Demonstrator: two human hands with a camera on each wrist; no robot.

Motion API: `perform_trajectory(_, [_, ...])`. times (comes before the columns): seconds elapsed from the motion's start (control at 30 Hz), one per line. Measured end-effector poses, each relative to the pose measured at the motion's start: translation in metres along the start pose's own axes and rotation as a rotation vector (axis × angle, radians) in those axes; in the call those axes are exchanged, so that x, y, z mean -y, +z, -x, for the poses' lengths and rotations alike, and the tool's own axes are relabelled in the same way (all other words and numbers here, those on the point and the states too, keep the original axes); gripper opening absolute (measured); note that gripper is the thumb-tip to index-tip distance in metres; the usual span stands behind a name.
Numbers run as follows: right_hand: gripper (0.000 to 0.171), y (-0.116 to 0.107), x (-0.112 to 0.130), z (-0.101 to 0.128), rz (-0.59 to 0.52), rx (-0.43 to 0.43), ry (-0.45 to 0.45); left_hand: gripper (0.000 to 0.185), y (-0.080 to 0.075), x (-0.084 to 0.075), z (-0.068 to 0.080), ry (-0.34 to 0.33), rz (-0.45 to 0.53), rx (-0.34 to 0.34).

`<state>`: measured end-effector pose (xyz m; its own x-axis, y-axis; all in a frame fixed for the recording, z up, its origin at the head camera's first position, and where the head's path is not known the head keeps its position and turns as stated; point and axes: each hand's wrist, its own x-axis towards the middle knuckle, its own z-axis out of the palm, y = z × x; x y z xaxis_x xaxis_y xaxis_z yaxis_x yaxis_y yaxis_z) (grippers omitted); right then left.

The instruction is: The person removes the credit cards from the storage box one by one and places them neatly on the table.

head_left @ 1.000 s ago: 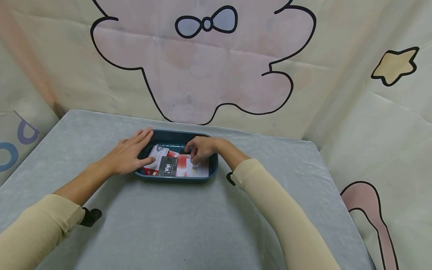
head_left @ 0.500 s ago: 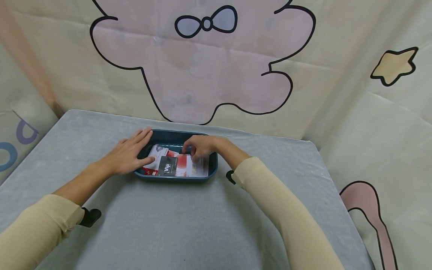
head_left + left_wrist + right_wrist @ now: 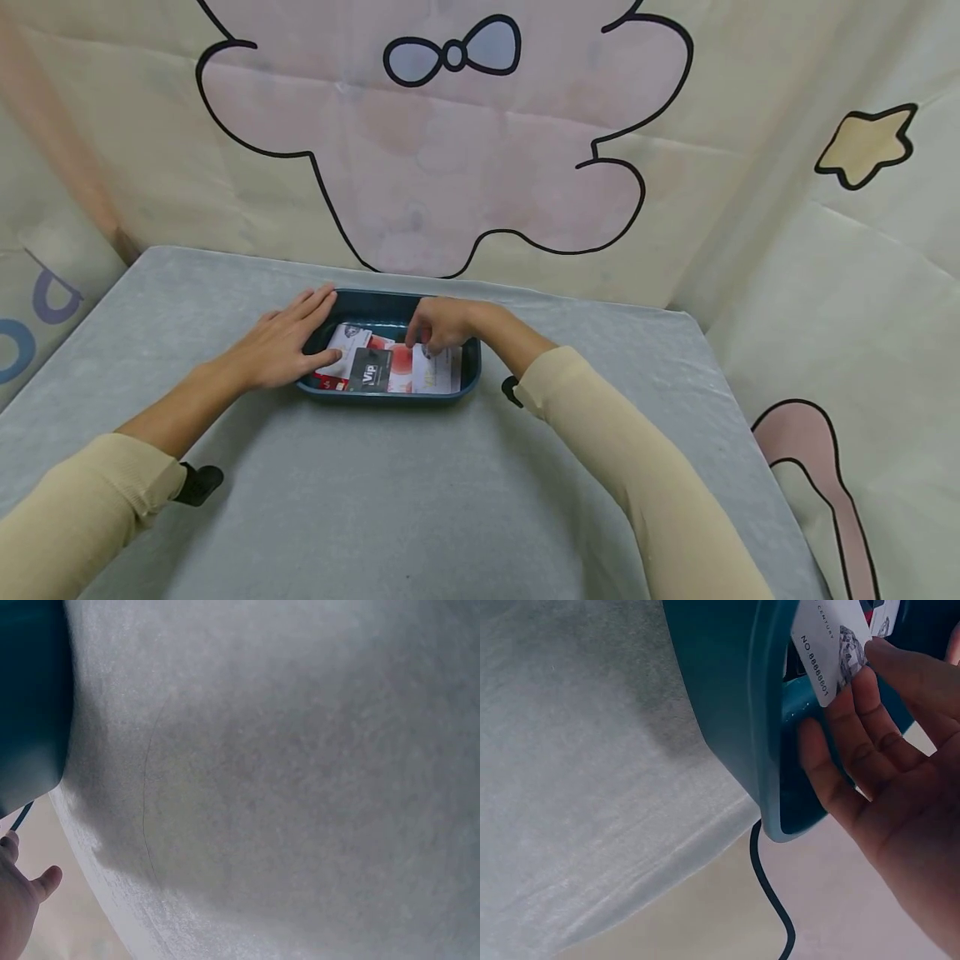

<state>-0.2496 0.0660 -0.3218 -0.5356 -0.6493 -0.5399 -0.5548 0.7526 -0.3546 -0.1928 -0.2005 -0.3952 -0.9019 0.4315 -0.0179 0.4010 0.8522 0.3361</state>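
A dark teal rectangular tray (image 3: 390, 398) holds several overlapping cards, among them a dark grey "Vip" card (image 3: 370, 371) and a white card with a picture (image 3: 349, 343). My left hand (image 3: 281, 346) rests on the tray's left rim with fingers extended and its thumb over the cards. At the right side of the tray, my right hand (image 3: 446, 323) reaches in from above. In the right wrist view, its thumb and fingers pinch the edge of a white card printed "NO.88888801" (image 3: 817, 652). The left wrist view catches only part of the left hand (image 3: 19, 907) beside the tray wall (image 3: 30, 697).
A grey cloth (image 3: 420, 500) covers the table beneath the tray. Behind stands a cream fabric backdrop (image 3: 720, 192) with cartoon drawings, close to the table's far edge. A black strap end (image 3: 198, 485) sticks out by the left sleeve.
The right hand has shifted slightly, its fingertips on the white card at the tray's right. The left hand has kept its place on the rim. The whole view has moved a little.
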Motion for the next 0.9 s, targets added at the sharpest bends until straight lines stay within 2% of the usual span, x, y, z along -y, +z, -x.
perform_trajectory(0.23, [0.031, 0.000, 0.004, 0.001, 0.013, -0.034, 0.002, 0.090, 0.001, 0.000, 0.001, 0.004, 0.008, -0.008])
perform_trajectory(0.57, [0.031, -0.007, 0.011, 0.008, 0.040, -0.037, -0.010, 0.092, 0.001, 0.002, 0.000, 0.004, 0.006, -0.003])
perform_trajectory(0.9, [0.032, -0.025, -0.002, 0.028, 0.026, -0.177, -0.015, 0.092, 0.002, 0.002, 0.000, 0.002, 0.008, 0.000])
